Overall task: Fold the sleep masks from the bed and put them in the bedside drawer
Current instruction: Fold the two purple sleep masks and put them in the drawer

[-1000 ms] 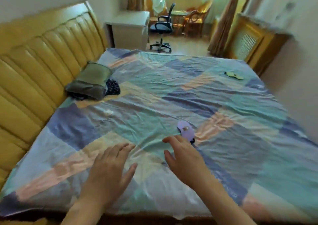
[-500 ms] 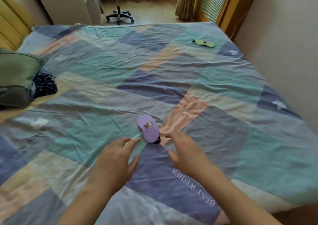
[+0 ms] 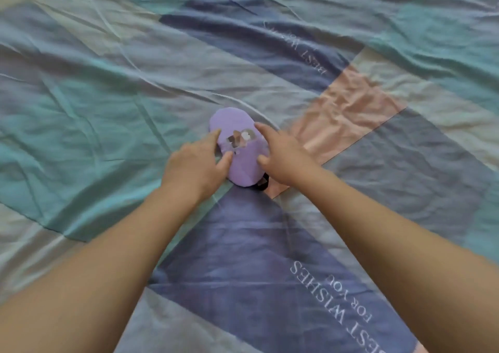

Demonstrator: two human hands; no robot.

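A purple sleep mask [image 3: 240, 147] with a small printed picture lies flat on the bed, its long axis running away from me. A bit of its black strap [image 3: 262, 184] shows under its near right end. My left hand [image 3: 195, 164] touches the mask's left edge with fingertips and thumb. My right hand [image 3: 280, 154] touches its right edge, fingers spread. Neither hand has lifted it. The bedside drawer is out of view.
The bed is covered by a wrinkled patchwork sheet [image 3: 108, 114] in teal, blue, grey and pink, with "BEST WISHES FOR YOU" printed [image 3: 332, 298] on the blue patches. The sheet fills the whole view.
The camera has dropped and closed in on the bed. Both hands have reached forward from short of the purple mask to touch its two sides. The far green mask has left the view.
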